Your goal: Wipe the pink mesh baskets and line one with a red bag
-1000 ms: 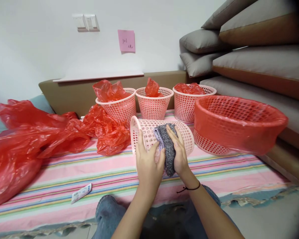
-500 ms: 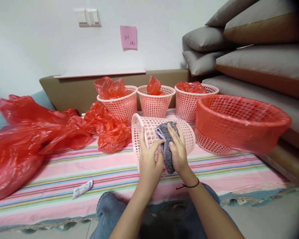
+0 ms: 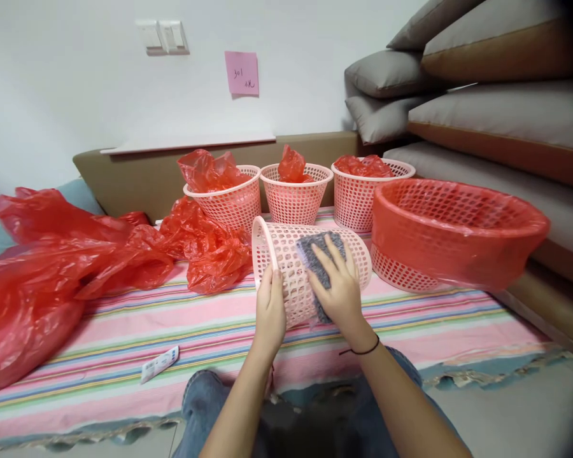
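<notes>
A pale pink plastic basket (image 3: 290, 275) with a pattern of holes lies on its side, its mouth facing left. My left hand (image 3: 270, 316) grips the basket's rim at the near lower edge, fingers wrapped over it. Against the side of the basket, my right hand (image 3: 342, 294) presses a dark grey cleaning cloth (image 3: 310, 245), fingers spread over the fabric. The palm hides part of the cloth.
Behind stand three pink baskets (image 3: 296, 202) with red plastic bags inside. At right, a basket (image 3: 401, 273) has a red bag (image 3: 449, 254) stretched over its rim. Loose red bags (image 3: 124, 254) spread left. A white label (image 3: 160, 364) lies in front; cushions (image 3: 496, 108) are stacked right.
My left hand has moved from beside the cloth to the basket's rim. My right hand has flattened the folded cloth onto the basket's side. The camera view has shifted slightly.
</notes>
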Available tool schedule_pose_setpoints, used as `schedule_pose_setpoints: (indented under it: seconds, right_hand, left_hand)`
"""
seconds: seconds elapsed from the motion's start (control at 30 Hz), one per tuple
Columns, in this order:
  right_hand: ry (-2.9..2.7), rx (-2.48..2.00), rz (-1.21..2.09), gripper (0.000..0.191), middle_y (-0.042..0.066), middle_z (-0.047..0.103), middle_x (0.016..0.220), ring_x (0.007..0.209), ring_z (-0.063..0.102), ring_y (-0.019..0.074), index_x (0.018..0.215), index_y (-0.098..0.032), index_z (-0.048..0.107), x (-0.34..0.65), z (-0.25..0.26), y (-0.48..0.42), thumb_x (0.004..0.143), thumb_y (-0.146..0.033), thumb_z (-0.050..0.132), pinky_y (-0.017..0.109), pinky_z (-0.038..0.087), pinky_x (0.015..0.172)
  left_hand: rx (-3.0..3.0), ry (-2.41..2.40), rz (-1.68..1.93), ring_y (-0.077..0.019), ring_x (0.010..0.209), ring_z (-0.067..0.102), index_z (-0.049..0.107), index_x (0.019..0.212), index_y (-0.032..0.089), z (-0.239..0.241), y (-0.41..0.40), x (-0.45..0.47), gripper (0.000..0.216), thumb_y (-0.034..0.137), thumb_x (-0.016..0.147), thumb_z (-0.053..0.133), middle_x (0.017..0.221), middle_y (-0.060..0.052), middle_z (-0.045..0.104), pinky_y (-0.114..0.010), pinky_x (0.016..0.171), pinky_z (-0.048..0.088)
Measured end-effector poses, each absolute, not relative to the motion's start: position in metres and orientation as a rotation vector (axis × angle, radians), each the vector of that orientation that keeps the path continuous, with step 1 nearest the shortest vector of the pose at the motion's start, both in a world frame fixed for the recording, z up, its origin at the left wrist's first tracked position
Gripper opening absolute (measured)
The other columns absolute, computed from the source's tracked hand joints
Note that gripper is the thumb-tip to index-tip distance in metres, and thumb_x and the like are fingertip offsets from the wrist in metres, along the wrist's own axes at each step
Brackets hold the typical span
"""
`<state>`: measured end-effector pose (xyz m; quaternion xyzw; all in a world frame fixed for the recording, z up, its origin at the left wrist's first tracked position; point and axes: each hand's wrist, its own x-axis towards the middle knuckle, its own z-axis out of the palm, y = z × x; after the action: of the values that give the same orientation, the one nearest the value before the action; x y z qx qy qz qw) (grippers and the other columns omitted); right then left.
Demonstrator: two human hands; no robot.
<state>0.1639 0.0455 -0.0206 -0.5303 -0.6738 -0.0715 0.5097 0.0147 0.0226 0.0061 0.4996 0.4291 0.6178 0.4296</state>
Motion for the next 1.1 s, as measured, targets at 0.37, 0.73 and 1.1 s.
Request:
schedule_pose_setpoints:
  seconds: [0.37, 0.73, 1.1]
  right_hand:
    - [-1.680, -1.163, -0.190, 0.052, 0.001, 0.046, 0.154, 0.143, 0.035, 0.0320, 0.141, -0.031, 0.053, 0.134, -0.011, 0.029, 0.090, -0.031, 0.056, 0.055, 0.027, 0.118]
    - [-1.355, -1.375, -0.110, 0.052, 0.010, 0.048, 0.151, 0.143, 0.036, 0.0305, 0.145, -0.024, 0.050, 0.192, -0.028, 0.061, 0.095, -0.040, 0.049, 0.062, 0.022, 0.117]
    - [-1.698, -1.238, -0.099, 0.046, -0.001, 0.040, 0.158, 0.152, 0.016, 0.0318, 0.145, -0.032, 0.050, 0.158, -0.010, 0.034, 0.101, -0.030, 0.039, 0.065, 0.020, 0.119]
  left_hand:
    - [1.289, 1.052, 1.592, -0.0260, 0.119, 0.061, 0.065, 0.117, 0.018, -0.004, 0.018, 0.021, 0.047, 0.056, 0.092, 0.051, 0.113, -0.010, 0.071, -0.041, 0.108, 0.045]
    - [1.123, 0.952, 1.400, -0.0211, 0.101, 0.069, 0.052, 0.121, 0.024, -0.009, 0.011, 0.015, 0.043, 0.054, 0.090, 0.051, 0.111, -0.005, 0.069, -0.035, 0.088, 0.055]
    - [1.246, 1.078, 1.498, -0.0260, 0.112, 0.065, 0.066, 0.116, 0.022, -0.011, 0.019, 0.021, 0.053, 0.063, 0.092, 0.044, 0.098, -0.008, 0.071, -0.043, 0.105, 0.048]
